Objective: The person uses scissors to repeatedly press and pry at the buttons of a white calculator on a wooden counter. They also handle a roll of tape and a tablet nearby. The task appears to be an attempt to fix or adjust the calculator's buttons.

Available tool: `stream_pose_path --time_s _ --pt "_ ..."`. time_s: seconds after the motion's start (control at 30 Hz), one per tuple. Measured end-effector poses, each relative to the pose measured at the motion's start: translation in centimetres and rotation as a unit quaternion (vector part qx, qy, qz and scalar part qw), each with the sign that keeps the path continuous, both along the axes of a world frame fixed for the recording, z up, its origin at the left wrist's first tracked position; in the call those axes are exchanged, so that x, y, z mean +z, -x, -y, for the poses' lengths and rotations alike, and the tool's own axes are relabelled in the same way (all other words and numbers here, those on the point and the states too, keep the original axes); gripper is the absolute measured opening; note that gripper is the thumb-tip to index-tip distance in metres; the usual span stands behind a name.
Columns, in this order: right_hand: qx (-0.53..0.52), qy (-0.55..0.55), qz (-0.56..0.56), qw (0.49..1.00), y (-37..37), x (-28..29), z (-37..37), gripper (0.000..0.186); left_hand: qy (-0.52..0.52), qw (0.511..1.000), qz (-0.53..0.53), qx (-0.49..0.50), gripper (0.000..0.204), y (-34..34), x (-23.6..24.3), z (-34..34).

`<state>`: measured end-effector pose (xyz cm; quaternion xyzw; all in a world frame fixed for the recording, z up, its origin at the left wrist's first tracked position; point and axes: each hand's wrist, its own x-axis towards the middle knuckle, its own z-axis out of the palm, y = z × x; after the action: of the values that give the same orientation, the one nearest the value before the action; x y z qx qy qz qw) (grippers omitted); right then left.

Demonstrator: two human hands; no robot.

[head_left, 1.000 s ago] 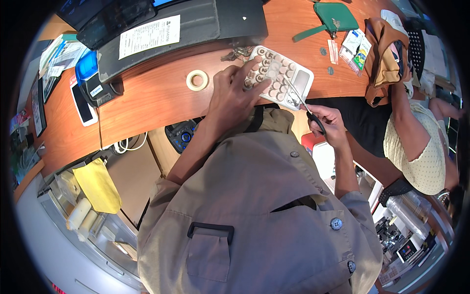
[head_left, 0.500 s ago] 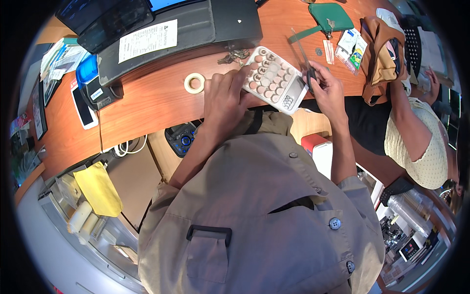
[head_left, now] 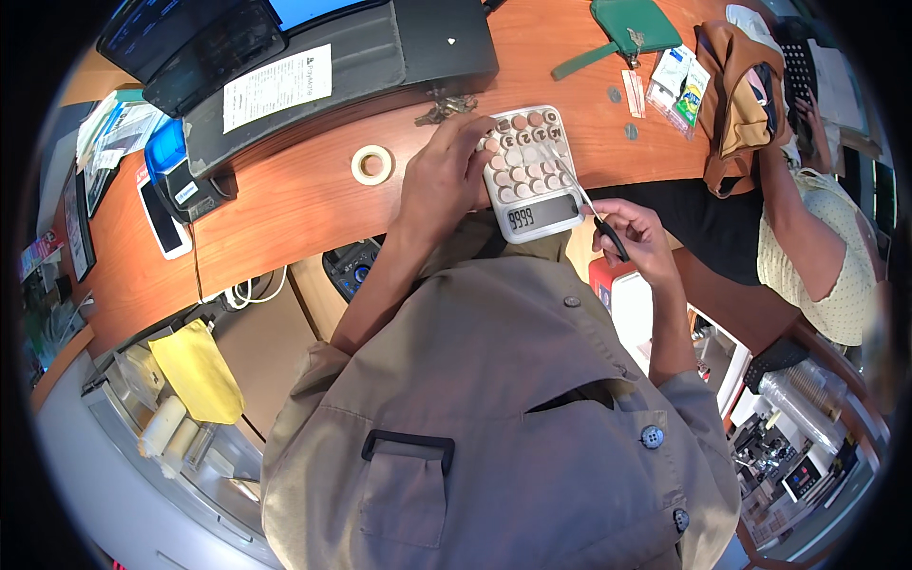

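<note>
A white calculator [head_left: 525,206] with round pink-beige keys is held at the desk's near edge, its display end toward me. My left hand [head_left: 443,173] grips its left side, fingers bent around the edge and the thumb partly hidden. In my right hand [head_left: 638,237] is a slim tool with a black handle [head_left: 611,239] and a long, thin metal blade or shaft, whose exact kind I cannot make out. The metal part slants across the right-hand keys; whether its tip touches them I cannot tell.
Left of my left hand lies a tape roll [head_left: 371,165], with a bunch of keys [head_left: 446,109] beyond it. A black box-shaped unit [head_left: 437,52] stands at the back. At right are a green pouch [head_left: 635,26], coins, packets and a brown bag [head_left: 736,104]. Another person's arm [head_left: 806,223] shows far right.
The calculator has turned so its display faces me more squarely. The tool, upright beside it before, has swung over its keys. My right hand has come lower.
</note>
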<state>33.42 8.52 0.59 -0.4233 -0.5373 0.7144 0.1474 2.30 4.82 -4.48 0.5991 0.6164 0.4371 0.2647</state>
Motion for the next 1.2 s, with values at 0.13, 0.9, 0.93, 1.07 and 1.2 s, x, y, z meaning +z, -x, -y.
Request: stream_pose_path --time_s 0.13,0.9,0.93,1.07,1.2 --pt "0.060 0.021 -0.009 0.998 0.4 0.1 -2.4 0.038 -0.076 0.991 -0.102 -0.032 0.027 0.2 -0.2 0.5" --pt "0.162 0.064 0.090 0.981 2.7 3.7 -7.8 0.029 -0.133 0.973 -0.181 -0.057 0.031 -0.3 -1.6 2.2" --pt "0.163 0.062 0.091 0.980 2.7 3.7 -7.8 0.029 -0.131 0.973 -0.181 -0.057 0.031 -0.3 -1.6 2.2" --pt "0.177 0.062 0.093 0.978 2.8 3.7 -8.0 0.029 -0.127 0.975 -0.177 -0.055 0.031 -0.3 -1.6 2.2" --pt "0.192 0.045 0.102 0.975 2.7 3.6 -8.3 0.029 -0.126 0.976 -0.170 -0.052 0.032 -0.4 -1.6 2.2"
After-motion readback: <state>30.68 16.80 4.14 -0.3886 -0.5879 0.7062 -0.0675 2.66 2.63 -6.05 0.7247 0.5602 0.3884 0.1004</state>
